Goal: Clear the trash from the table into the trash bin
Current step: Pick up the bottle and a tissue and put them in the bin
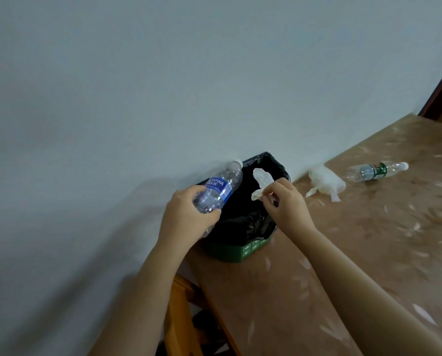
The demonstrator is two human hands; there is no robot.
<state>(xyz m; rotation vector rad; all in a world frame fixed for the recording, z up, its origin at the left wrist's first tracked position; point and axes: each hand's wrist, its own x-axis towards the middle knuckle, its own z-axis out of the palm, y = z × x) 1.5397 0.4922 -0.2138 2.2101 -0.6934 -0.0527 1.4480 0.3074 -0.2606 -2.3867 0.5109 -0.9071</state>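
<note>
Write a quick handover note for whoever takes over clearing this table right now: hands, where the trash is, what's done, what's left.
Left hand: gripping a blue-label water bottle at the bin's left edge.
Right hand: pinching a crumpled tissue over the black-lined green trash bin.
Neither is dropped yet.
On the table: a white plastic bag and a green-label bottle lying on its side.
Left: release both, then bin those two.

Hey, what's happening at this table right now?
A person is clearing trash. The left hand grips a blue-labelled water bottle and the right hand pinches a crumpled tissue, both over the black-lined trash bin. A green-labelled bottle and a white plastic wad lie on the table.
</note>
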